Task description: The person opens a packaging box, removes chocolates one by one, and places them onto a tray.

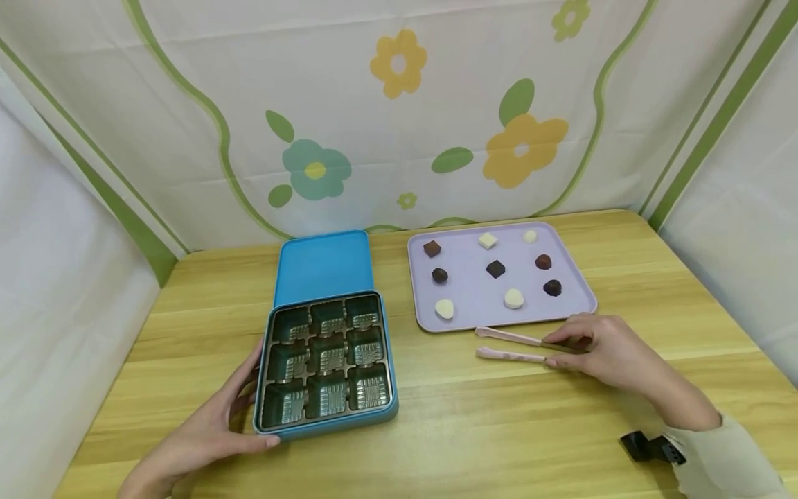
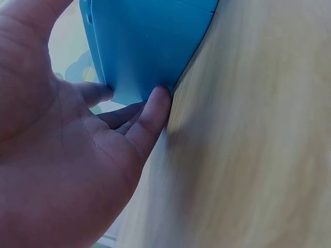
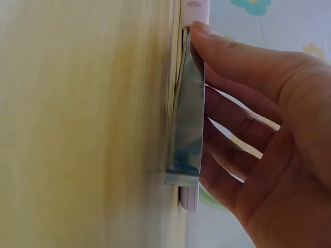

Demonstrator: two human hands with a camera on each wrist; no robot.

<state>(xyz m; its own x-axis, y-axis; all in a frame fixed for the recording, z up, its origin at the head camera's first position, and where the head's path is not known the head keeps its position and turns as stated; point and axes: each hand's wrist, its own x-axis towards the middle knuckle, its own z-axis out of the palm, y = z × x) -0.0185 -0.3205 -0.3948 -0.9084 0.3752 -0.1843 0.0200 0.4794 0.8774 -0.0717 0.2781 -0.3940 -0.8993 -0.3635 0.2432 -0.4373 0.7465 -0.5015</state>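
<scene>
A blue tin box (image 1: 337,425) stands on the table at centre left, with a dark plastic insert (image 1: 308,378) of several bare square compartments. My left hand (image 1: 212,430) holds the box by its left side and front left corner, thumb at the front. In the left wrist view, fingertips touch the blue wall (image 2: 150,46). Pink-tipped metal tongs (image 1: 508,337) lie low over the table, their two arms spread and pointing left. My right hand (image 1: 614,353) pinches them between thumb and fingers; the right wrist view shows the metal end (image 3: 187,129) beside the palm.
Behind the tongs lies a lilac tray (image 1: 467,291) with several white, brown and dark chocolates, such as a white one (image 1: 514,299) and a dark one (image 1: 495,269). A blue lid (image 1: 324,267) is behind the tin. A flowered cloth (image 1: 399,125) hangs at the table's back edge.
</scene>
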